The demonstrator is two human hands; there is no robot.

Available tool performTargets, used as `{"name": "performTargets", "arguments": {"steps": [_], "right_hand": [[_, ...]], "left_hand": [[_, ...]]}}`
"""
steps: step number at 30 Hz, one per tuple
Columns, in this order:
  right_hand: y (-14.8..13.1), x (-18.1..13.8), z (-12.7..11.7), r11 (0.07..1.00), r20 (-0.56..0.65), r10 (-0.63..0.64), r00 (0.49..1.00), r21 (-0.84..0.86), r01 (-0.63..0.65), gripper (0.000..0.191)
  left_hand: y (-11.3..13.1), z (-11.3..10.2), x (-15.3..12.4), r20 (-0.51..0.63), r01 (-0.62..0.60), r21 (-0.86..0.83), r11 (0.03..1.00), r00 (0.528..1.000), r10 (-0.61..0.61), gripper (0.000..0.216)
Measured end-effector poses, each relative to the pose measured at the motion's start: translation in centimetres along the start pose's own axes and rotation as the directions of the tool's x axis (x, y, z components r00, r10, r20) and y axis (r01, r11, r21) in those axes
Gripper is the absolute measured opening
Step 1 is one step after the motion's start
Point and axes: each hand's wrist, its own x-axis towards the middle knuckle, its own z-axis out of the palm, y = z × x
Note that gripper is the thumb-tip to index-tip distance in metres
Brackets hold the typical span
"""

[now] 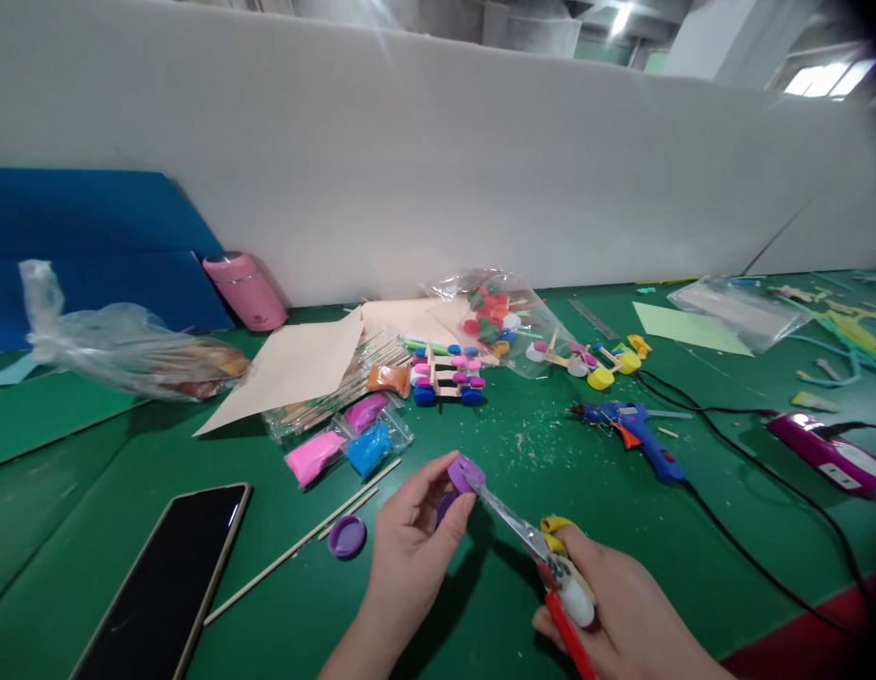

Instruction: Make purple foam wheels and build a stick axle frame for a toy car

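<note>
My left hand (412,543) pinches a purple bottle cap (466,474) between thumb and fingers, above the green table. A second purple piece (446,508) shows just under it, partly hidden by the fingers. In my right hand (618,595) is a pair of scissors (510,518) with a red handle. The blade tip touches the purple cap's edge. Yellow and white parts also show at the scissors' grip; I cannot tell whether they belong to it. Another purple cap (347,536) lies to the left, beside thin wooden sticks (303,540).
A phone (165,581) lies at the front left. Small toy cars (448,378), clay packets (369,448) and a bag of caps (505,316) sit further back. A blue glue gun (632,430) with a trailing cord is on the right. A pink bottle (246,293) stands against the wall.
</note>
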Motion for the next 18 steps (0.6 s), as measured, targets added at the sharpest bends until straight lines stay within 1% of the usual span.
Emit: {"name": "performTargets", "arguments": {"steps": [5, 9, 14, 18], "right_hand": [[0.03, -0.05, -0.04, 1.0, -0.004, -0.018, 1.0, 0.025, 0.018, 0.017], [0.22, -0.08, 0.12, 1.0, -0.004, -0.007, 1.0, 0.027, 0.007, 0.017], [0.27, 0.11, 0.13, 1.0, 0.031, -0.006, 1.0, 0.024, 0.005, 0.017], [0.33, 0.09, 0.08, 1.0, 0.005, -0.017, 1.0, -0.01, 0.017, 0.017]], "left_hand": [[0.07, -0.08, -0.06, -0.016, -0.034, 0.027, 0.999, 0.999, 0.034, 0.03], [0.04, -0.05, -0.06, -0.023, -0.062, 0.035, 0.997, 0.998, 0.063, 0.032], [0.03, -0.1, 0.0, -0.019, -0.092, 0.038, 0.995, 0.996, 0.092, 0.032], [-0.08, -0.16, -0.06, -0.001, -0.099, 0.052, 0.994, 0.995, 0.099, 0.034]]}}
